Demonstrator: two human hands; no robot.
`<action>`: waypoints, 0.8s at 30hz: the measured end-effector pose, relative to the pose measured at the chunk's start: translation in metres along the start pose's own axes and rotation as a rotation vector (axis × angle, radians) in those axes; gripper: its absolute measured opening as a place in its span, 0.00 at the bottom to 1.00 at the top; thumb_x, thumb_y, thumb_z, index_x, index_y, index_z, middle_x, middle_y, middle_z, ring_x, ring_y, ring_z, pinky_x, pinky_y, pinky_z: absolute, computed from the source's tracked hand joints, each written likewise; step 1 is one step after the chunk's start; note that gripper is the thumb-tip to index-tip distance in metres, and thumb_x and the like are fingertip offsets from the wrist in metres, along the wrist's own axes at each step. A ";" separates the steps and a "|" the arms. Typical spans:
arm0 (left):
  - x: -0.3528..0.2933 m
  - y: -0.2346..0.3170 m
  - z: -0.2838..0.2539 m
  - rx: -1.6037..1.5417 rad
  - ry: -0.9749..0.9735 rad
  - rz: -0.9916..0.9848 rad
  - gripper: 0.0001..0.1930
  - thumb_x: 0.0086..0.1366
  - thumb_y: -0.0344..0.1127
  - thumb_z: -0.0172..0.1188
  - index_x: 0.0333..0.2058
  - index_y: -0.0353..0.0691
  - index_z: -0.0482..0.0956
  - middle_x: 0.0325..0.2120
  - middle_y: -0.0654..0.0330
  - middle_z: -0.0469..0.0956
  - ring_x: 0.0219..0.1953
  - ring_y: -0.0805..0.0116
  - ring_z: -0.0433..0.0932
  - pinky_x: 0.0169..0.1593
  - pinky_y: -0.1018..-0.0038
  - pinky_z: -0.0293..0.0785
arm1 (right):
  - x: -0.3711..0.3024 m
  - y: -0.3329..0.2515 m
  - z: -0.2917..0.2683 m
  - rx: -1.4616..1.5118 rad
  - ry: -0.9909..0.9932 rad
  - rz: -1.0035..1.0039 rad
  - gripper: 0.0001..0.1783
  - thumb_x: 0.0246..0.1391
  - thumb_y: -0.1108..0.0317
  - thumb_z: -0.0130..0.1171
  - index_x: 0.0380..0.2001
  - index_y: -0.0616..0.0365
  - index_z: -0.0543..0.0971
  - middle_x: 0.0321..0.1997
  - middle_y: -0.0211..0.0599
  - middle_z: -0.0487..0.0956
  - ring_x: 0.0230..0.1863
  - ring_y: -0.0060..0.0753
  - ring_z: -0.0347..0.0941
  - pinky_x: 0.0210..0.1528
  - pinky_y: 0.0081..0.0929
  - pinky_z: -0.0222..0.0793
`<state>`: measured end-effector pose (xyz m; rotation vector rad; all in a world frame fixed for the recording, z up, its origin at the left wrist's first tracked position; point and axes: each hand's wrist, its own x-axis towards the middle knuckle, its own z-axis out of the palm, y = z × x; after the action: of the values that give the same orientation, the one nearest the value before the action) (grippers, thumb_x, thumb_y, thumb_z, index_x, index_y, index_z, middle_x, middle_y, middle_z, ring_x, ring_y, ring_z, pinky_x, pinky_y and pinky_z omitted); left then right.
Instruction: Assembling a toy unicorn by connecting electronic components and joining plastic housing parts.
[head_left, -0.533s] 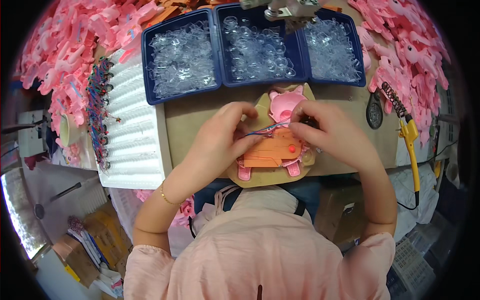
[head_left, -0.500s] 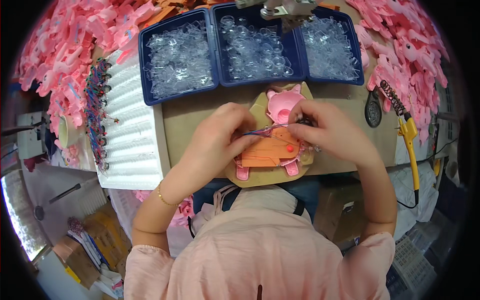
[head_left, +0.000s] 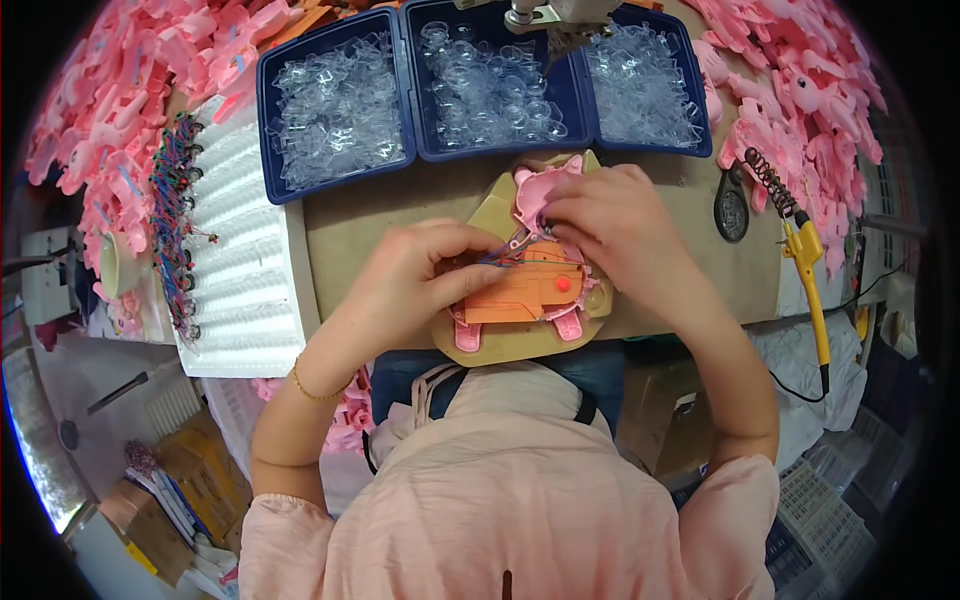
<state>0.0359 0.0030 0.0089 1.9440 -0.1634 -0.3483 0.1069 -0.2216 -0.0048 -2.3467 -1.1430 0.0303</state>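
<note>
In front of me an open pink toy shell (head_left: 536, 192), with ears and two feet, lies on a tan board (head_left: 490, 212). An orange plastic piece (head_left: 522, 292) with a red round spot covers the shell's body. Thin coloured wires (head_left: 510, 262) cross its upper edge. My left hand (head_left: 415, 272) is closed at the left side, thumb and fingertips pinching the wires. Over the shell's head, my right hand (head_left: 615, 215) is closed with its fingertips pointing down; a small dark part (head_left: 545, 222) shows under them, mostly hidden.
Blue bins (head_left: 412, 90) of clear plastic parts stand behind, under a metal machine head (head_left: 560, 15). Pink shells (head_left: 130, 130) heap up on both sides. Wired parts (head_left: 178, 230) line a white ribbed tray (head_left: 245, 250). A yellow-handled tool (head_left: 808, 260) hangs right, beside a black oval object (head_left: 732, 208).
My right hand has moved up and left, from the orange piece's right edge to over the shell's head, carrying the small dark part. My left hand still pinches the wires. The whole view has shifted slightly.
</note>
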 end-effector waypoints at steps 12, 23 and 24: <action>0.002 -0.002 0.004 -0.009 -0.040 0.068 0.09 0.54 0.29 0.62 0.35 0.35 0.81 0.24 0.55 0.77 0.26 0.65 0.76 0.31 0.74 0.71 | 0.036 -0.010 -0.019 0.005 -0.401 0.072 0.10 0.39 0.73 0.61 0.27 0.63 0.72 0.30 0.43 0.74 0.35 0.47 0.71 0.35 0.37 0.67; 0.005 0.007 -0.001 0.040 -0.077 -0.101 0.11 0.54 0.32 0.63 0.35 0.32 0.80 0.25 0.58 0.78 0.26 0.75 0.72 0.32 0.78 0.69 | -0.044 -0.066 -0.017 0.168 0.068 -0.163 0.13 0.35 0.73 0.66 0.29 0.54 0.77 0.37 0.34 0.77 0.38 0.34 0.73 0.40 0.32 0.67; 0.005 0.006 -0.001 0.044 -0.085 -0.101 0.11 0.54 0.32 0.63 0.35 0.32 0.80 0.25 0.58 0.78 0.26 0.75 0.72 0.32 0.78 0.69 | -0.040 -0.072 -0.008 0.169 0.074 -0.156 0.13 0.35 0.73 0.66 0.29 0.54 0.77 0.37 0.34 0.77 0.38 0.34 0.73 0.40 0.32 0.67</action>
<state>0.0416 0.0002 0.0142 1.9861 -0.1296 -0.4984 0.0311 -0.2181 0.0271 -2.0893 -1.2342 -0.0146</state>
